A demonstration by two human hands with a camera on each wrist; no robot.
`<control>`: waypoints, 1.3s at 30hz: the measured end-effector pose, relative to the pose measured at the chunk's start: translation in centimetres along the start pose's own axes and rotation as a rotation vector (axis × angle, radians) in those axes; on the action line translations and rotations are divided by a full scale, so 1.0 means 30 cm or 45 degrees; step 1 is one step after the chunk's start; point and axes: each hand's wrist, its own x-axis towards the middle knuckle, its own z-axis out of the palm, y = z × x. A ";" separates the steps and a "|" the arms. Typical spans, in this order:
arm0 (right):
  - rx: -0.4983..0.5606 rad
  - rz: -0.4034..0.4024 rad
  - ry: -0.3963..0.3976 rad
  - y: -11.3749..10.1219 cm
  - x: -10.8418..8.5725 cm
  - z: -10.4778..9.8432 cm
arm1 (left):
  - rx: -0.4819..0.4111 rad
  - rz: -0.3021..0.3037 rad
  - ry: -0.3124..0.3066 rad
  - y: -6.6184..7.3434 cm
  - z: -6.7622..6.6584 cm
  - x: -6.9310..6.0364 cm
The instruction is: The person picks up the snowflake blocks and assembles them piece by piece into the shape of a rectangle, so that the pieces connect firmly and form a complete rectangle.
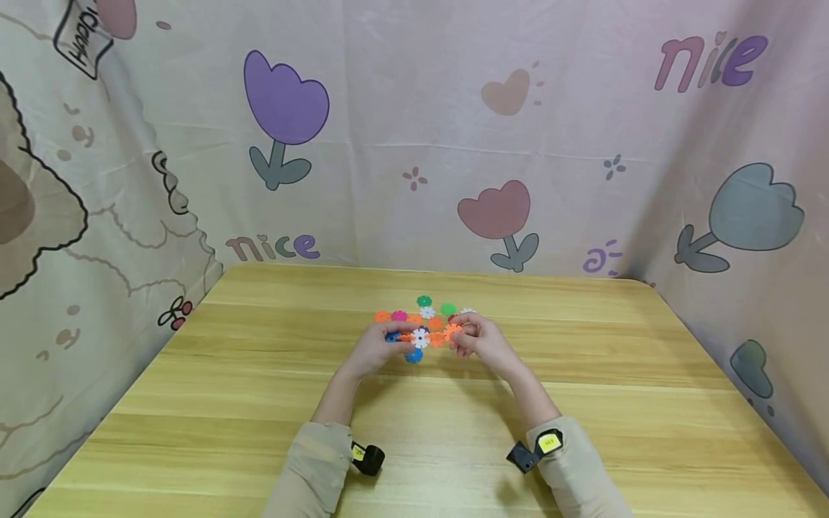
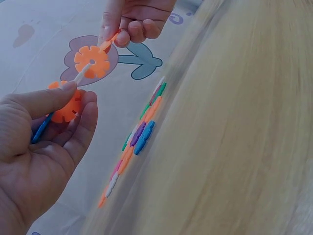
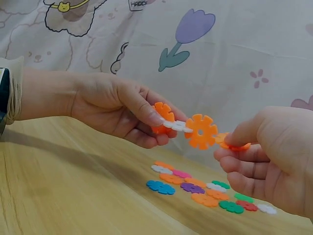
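Observation:
Notched plastic discs are joined in a short chain held above the table between both hands. My left hand (image 1: 378,350) (image 2: 39,152) (image 3: 110,103) grips its left end, an orange disc (image 2: 66,108) (image 3: 163,116) with a blue disc (image 2: 42,128) beside the fingers. From there a white disc (image 1: 420,338) (image 3: 178,127) links to another orange disc (image 2: 92,62) (image 3: 201,131). At the other end my right hand (image 1: 490,347) (image 2: 142,17) (image 3: 279,156) pinches an orange disc (image 1: 452,332) (image 3: 239,146) between thumb and fingers, with part of it covered.
Several loose discs lie flat on the wooden table (image 1: 414,446) beyond and below the hands, among them a purple disc (image 3: 192,188), a blue disc (image 3: 160,187), a red disc (image 3: 246,205) and a green disc (image 1: 424,301). A printed curtain (image 1: 388,86) stands behind the table.

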 end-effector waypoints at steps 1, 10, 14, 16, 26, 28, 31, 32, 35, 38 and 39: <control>0.005 0.006 0.005 0.001 0.001 0.001 | 0.001 0.004 -0.002 0.000 0.000 0.000; 0.078 0.009 0.027 0.015 0.006 0.019 | 0.029 0.006 0.007 -0.010 -0.001 0.001; 0.112 -0.005 0.071 0.024 0.002 0.032 | 0.013 0.004 -0.006 -0.004 0.000 -0.004; 0.138 -0.020 0.104 0.027 0.000 0.042 | 0.004 0.008 -0.021 -0.002 0.000 -0.005; 0.234 -0.110 0.242 0.028 -0.007 0.081 | -0.040 0.099 -0.048 -0.007 0.000 -0.005; 0.237 -0.119 0.259 0.027 -0.009 0.085 | -0.054 0.081 -0.047 -0.004 0.004 -0.003; 0.234 -0.135 0.267 0.026 -0.009 0.088 | -0.062 0.051 -0.058 0.030 0.005 -0.016; 0.234 -0.140 0.267 0.025 -0.009 0.088 | -0.059 0.051 -0.062 0.046 0.006 -0.023; 0.235 -0.156 0.259 0.023 -0.008 0.088 | -0.062 0.043 -0.068 0.057 0.003 -0.025; 0.230 -0.158 0.248 0.022 -0.007 0.089 | -0.063 0.064 -0.063 0.024 0.001 -0.009; 0.229 -0.156 0.243 0.022 -0.007 0.090 | -0.065 0.064 -0.059 0.008 0.001 -0.001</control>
